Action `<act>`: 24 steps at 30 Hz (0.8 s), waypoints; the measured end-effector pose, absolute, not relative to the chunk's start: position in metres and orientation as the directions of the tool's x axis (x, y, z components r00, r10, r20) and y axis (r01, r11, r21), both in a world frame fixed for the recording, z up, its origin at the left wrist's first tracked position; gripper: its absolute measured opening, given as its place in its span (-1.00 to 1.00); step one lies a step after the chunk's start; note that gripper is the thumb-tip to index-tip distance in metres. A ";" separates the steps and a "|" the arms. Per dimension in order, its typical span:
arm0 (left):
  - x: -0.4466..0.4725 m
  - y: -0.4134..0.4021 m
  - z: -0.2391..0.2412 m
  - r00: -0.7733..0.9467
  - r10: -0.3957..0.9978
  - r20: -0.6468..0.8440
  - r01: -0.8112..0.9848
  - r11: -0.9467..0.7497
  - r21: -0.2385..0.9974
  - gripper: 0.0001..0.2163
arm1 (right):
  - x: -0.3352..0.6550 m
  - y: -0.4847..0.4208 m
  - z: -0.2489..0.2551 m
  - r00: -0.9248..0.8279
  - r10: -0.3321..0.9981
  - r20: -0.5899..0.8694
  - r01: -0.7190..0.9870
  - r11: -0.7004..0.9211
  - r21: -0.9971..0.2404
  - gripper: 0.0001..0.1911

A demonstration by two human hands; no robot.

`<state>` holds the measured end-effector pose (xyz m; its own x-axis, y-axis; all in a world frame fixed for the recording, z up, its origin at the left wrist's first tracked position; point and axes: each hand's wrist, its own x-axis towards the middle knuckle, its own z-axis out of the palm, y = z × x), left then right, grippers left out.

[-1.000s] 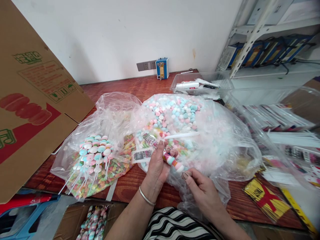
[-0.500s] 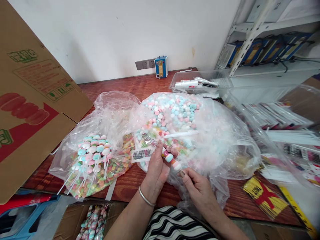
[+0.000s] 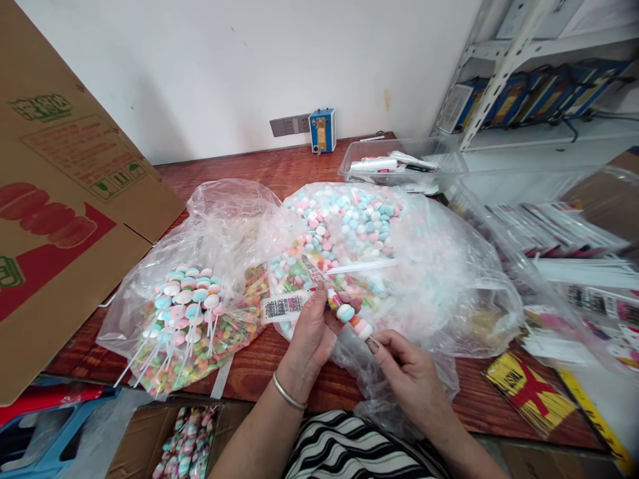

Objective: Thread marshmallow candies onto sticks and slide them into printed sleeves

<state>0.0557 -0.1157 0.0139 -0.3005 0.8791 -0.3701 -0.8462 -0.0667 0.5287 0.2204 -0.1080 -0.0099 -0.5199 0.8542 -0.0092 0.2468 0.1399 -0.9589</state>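
Observation:
My left hand (image 3: pixel 310 329) is closed around a skewer of pastel candy discs (image 3: pixel 349 316) and a strip of barcode labels (image 3: pixel 283 307). My right hand (image 3: pixel 407 372) pinches the lower end of the same skewer, just below its last disc. Both hands hover over the near edge of a large clear plastic bag (image 3: pixel 434 266) full of loose pink, blue and white candies. To the left, another clear bag (image 3: pixel 200 293) holds a bunch of finished candy skewers (image 3: pixel 187 303) lying on small multicoloured sweets.
A big cardboard box (image 3: pixel 64 219) leans at the left. At the back of the wooden table (image 3: pixel 279 169) stand a clear tray (image 3: pixel 399 166) and a small blue device (image 3: pixel 322 132). Packaging sheets (image 3: pixel 574 266) pile up on the right. A carton of skewers (image 3: pixel 184 442) sits below.
The candy skewer has slid further out of my left hand toward the right, and my right hand has risen to pinch its lower end.

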 end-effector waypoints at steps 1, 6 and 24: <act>0.056 -0.116 0.014 -0.289 0.874 -0.390 -0.856 -0.054 0.514 -0.70 | 0.220 -0.108 -0.010 -0.510 0.860 -0.002 0.265 0.155 -0.952 -0.71; 0.070 -0.112 0.017 -0.360 0.801 -0.479 -0.871 -0.104 0.481 -0.71 | 0.220 -0.117 -0.012 -0.476 0.863 0.168 0.406 0.385 -0.829 -0.76; 0.054 -0.103 0.029 -0.431 0.831 -0.352 -0.835 -0.219 0.504 -0.72 | 0.220 -0.118 -0.008 -0.450 0.893 0.023 0.336 0.193 -0.922 -0.73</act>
